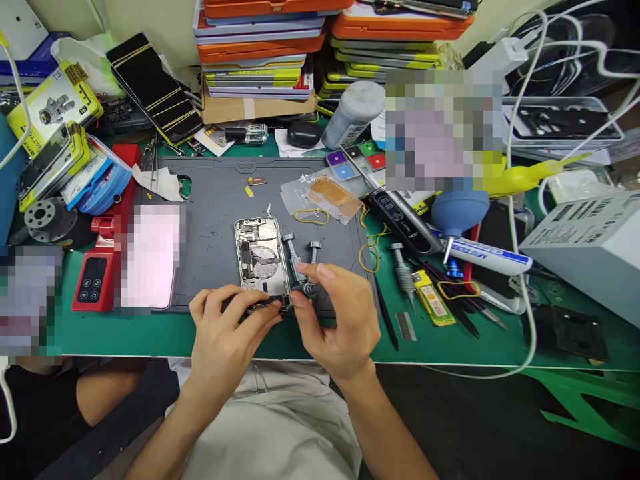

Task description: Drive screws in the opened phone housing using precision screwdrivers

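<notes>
Opened phone (263, 257) lies mid work mat (215, 200), screw clamps (295, 257) just right of it. Left hand (225, 333) and right hand (337, 317) at its near end. Air blower (459, 210) right of mat, stacked cases (260, 47) far.

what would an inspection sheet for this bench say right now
surface: grey mat on a green table
job's things: opened phone lying flat on the mat, clamp at its right edge
clutter: blower, rubber bands, tools, stacked cases
hands: left hand pinches the phone's near end; right hand pinches the clamp
cables: white cable loops over the right side
surroundings: white box at right
</notes>
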Motion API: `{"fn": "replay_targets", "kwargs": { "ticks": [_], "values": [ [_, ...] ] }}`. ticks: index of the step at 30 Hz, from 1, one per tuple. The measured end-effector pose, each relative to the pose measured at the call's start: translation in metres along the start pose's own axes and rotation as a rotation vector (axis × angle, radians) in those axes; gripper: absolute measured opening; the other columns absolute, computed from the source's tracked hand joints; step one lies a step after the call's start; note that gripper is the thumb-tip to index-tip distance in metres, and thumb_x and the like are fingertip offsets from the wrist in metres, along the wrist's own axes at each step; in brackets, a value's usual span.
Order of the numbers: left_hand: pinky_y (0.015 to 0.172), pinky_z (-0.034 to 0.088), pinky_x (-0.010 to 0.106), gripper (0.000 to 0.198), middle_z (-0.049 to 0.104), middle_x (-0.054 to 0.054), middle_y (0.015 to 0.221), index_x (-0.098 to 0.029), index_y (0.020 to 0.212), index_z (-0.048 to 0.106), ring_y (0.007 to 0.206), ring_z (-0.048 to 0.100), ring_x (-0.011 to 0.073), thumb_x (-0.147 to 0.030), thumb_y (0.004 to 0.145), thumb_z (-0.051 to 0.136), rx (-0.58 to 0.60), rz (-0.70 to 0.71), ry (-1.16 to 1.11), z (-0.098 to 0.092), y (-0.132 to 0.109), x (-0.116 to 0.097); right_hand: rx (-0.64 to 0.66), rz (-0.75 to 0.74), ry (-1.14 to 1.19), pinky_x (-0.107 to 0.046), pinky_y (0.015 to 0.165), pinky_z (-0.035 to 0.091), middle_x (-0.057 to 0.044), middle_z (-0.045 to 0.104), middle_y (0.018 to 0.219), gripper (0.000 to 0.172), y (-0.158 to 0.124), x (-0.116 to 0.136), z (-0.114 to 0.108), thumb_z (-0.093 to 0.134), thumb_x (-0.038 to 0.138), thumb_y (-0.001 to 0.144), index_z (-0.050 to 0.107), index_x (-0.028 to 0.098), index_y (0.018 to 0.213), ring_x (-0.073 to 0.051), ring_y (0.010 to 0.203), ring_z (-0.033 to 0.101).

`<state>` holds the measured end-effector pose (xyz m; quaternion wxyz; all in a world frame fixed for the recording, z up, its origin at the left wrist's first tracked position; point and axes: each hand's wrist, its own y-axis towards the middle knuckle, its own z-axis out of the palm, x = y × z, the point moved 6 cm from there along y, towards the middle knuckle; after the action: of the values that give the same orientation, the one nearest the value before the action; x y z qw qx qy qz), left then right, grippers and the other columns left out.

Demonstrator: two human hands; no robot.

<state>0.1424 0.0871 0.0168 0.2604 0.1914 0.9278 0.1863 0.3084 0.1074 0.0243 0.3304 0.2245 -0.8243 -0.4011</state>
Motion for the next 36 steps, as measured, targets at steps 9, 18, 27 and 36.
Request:
{"fn": "replay_targets", "kwargs": {
  "ticks": [9, 18, 27, 36],
  "values": [
    [0.100, 0.038, 0.046, 0.015, 0.087, 0.001, 0.117, -0.028, 0.118, 0.080, 0.112, 0.067, 0.0254, -0.020, 0.106, 0.079, 0.017, 0.033, 0.017, 0.000, 0.001, -0.001, -0.099, 0.168, 0.448, -0.032, 0.059, 0.072, -0.005, 0.084, 0.098, 0.060, -0.010, -0.007, -0.007, 0.068, 0.015, 0.107, 0.054, 0.027, 0.164, -0.020, 0.075, 0.083],
    [0.099, 0.037, 0.047, 0.011, 0.087, 0.001, 0.117, -0.027, 0.117, 0.080, 0.111, 0.064, 0.0257, -0.024, 0.109, 0.075, 0.017, 0.040, 0.019, 0.000, 0.003, -0.002, -0.005, 0.194, 0.502, -0.033, 0.066, 0.074, -0.008, 0.083, 0.105, 0.059, -0.009, -0.007, 0.002, 0.068, 0.013, 0.107, 0.050, 0.024, 0.163, -0.021, 0.085, 0.084],
    [0.099, 0.037, 0.047, 0.010, 0.087, 0.001, 0.116, -0.027, 0.116, 0.081, 0.113, 0.065, 0.0258, -0.023, 0.108, 0.076, 0.013, 0.037, 0.015, -0.001, 0.002, -0.001, -0.041, 0.234, 0.498, -0.029, 0.062, 0.069, -0.006, 0.081, 0.100, 0.056, -0.009, -0.011, 0.000, 0.067, 0.012, 0.107, 0.052, 0.025, 0.160, -0.019, 0.081, 0.082],
    [0.098, 0.036, 0.046, 0.011, 0.087, 0.002, 0.115, -0.026, 0.117, 0.081, 0.111, 0.065, 0.0259, -0.024, 0.107, 0.077, 0.009, 0.042, 0.002, 0.000, 0.002, -0.001, -0.006, 0.233, 0.563, -0.032, 0.066, 0.072, -0.006, 0.080, 0.104, 0.059, -0.008, -0.010, 0.002, 0.067, 0.012, 0.107, 0.051, 0.026, 0.162, -0.020, 0.086, 0.083]
  ]
}}
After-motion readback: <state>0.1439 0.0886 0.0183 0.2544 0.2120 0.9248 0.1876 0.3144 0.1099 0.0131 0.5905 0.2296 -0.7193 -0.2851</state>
